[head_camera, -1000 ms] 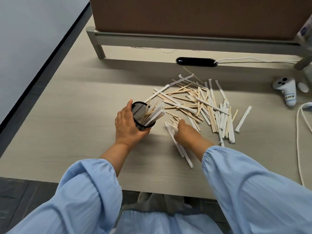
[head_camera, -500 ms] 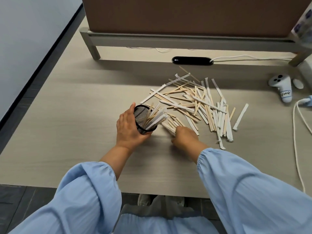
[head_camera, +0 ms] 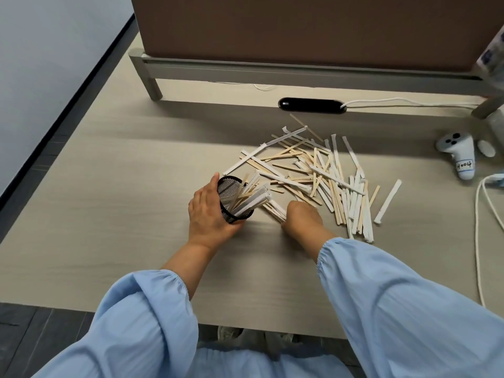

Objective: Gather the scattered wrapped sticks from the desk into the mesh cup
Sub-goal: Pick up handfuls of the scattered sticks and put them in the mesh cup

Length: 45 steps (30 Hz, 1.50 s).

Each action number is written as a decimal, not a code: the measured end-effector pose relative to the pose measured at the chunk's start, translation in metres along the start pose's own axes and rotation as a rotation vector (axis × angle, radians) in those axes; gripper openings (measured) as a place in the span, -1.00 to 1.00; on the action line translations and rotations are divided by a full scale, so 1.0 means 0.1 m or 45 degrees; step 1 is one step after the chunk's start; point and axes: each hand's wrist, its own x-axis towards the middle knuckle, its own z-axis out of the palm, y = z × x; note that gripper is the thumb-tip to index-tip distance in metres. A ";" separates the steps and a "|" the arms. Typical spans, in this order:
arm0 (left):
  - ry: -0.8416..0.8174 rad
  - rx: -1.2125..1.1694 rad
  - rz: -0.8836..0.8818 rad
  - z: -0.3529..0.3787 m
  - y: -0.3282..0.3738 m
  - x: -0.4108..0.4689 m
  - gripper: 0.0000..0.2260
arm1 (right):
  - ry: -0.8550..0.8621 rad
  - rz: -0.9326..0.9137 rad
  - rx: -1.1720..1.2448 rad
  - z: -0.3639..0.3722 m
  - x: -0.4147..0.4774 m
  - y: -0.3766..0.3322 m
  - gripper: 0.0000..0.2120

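My left hand grips the black mesh cup, which is tilted to the right with several white wrapped sticks and bare wooden sticks poking out of its mouth. My right hand is closed on a small bundle of wrapped sticks, their far ends pointing toward the cup's mouth. A scattered pile of wrapped and bare sticks lies on the beige desk beyond and to the right of both hands. One wrapped stick lies apart at the pile's right.
A white game controller and white cables lie at the right edge. A black oval cable port sits behind the pile, under a brown partition on grey legs. The desk's front edge is near my sleeves.
My right hand has picked the sticks off the desk near the front and carried them left and up toward the cup's mouth. My left hand keeps the cup tilted in place.
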 end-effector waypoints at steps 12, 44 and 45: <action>0.099 0.035 -0.146 0.12 0.10 0.04 -0.05 | 0.034 -0.280 -0.176 0.00 0.09 0.03 -0.68; 0.225 -0.013 -0.256 -0.14 -0.38 0.59 -0.10 | 0.119 -0.568 -0.023 -0.44 0.78 -0.77 -0.76; 0.220 -0.010 -0.259 -0.15 -0.39 0.59 -0.10 | 0.093 -0.588 -0.013 -0.42 0.79 -0.81 -0.78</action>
